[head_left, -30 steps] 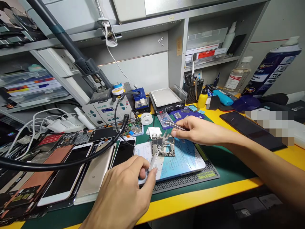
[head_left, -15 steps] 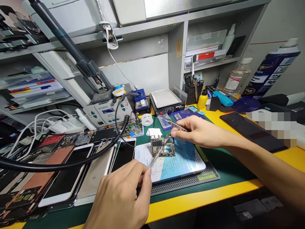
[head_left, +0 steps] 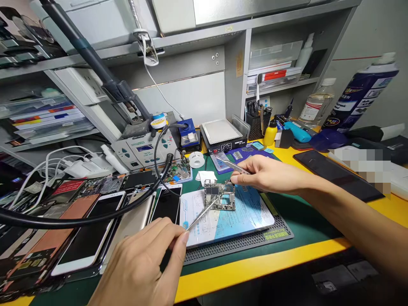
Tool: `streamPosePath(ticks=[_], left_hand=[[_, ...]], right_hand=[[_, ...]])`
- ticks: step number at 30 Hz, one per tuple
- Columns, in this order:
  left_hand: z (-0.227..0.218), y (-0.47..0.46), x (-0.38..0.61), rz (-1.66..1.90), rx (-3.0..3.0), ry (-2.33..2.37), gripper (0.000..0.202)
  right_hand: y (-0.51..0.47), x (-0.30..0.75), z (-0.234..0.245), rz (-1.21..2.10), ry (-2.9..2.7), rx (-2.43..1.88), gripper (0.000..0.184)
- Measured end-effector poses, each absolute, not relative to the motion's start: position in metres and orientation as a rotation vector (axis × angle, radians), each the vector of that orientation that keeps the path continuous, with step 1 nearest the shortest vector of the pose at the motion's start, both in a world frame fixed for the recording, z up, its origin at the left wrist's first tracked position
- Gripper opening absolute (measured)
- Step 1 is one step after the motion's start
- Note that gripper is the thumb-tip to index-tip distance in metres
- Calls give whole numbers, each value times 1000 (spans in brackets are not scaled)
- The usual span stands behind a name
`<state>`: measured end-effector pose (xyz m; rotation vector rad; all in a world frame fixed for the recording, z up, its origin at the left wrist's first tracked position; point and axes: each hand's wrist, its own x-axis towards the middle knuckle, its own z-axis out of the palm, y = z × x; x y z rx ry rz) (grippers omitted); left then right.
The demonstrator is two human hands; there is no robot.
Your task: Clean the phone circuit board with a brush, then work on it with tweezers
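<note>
A phone circuit board (head_left: pixel 211 192) with a square opening is over the blue-and-white box (head_left: pixel 245 216); I cannot tell if it rests on it. My right hand (head_left: pixel 264 174) pinches the board's upper right corner between thumb and fingertips. Metal tweezers (head_left: pixel 231 165) also lie in that hand, their tips pointing away to the upper left. My left hand (head_left: pixel 149 255) is closed on a slim pointed metal tool (head_left: pixel 200 216), its tip against the middle of the board. The tool's rear end is hidden in the hand.
Several phones (head_left: pixel 92 233) lie at left, under a thick black cable (head_left: pixel 79 223). A soldering station (head_left: pixel 146 148), solder spool (head_left: pixel 196 160) and heating plate (head_left: pixel 219 131) stand behind. At right are a dark phone (head_left: pixel 338 174) and a spray can (head_left: pixel 360 93). A perforated grey mat (head_left: pixel 236 248) lies beneath the box.
My left hand has moved left and down, showing more of the slim tool, whose tip stays at the board. The board has shifted slightly right and tilted a little. My right hand keeps its hold.
</note>
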<state>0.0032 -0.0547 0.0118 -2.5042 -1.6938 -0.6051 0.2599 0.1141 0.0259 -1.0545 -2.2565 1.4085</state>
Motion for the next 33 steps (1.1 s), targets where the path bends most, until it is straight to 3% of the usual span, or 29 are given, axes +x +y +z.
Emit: streamPosePath(ticks=[15,33], left_hand=[[10,-52,5,-718,-2555,-1604,9],[6,-53,4,-695,-2580,-1578,4]], right_hand=[[120,266,24,1694,-2185,-1003,45],[117,265,29,1501,-2329,-1106,45]])
